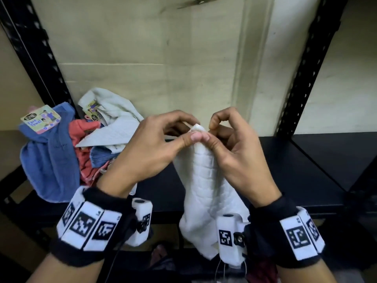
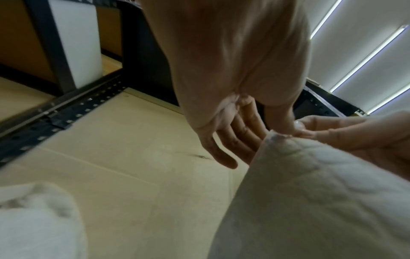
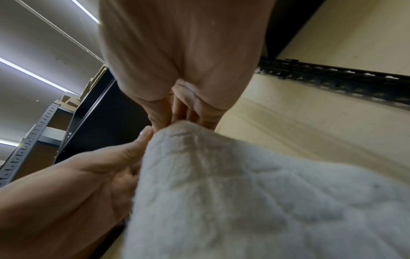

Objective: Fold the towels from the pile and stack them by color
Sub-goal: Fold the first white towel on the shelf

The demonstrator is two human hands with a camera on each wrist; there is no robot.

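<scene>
At nine o'clock on the black shelf [image 1: 306,170] we see the pile [image 1: 81,144]: a blue towel [image 1: 51,160] hanging over the front edge with a paper label [image 1: 40,118] on top, a red towel [image 1: 85,156] beside it, and a pale towel [image 1: 114,115] behind. Toward the centre, our left hand [image 1: 151,152] pinches the top corner of the white towel [image 1: 204,180] between thumb and forefinger. At one o'clock from it, our right hand [image 1: 234,152] pinches the same corner, the two thumbs touching. The white towel hangs down between our wrists, in front of the shelf edge.
</scene>
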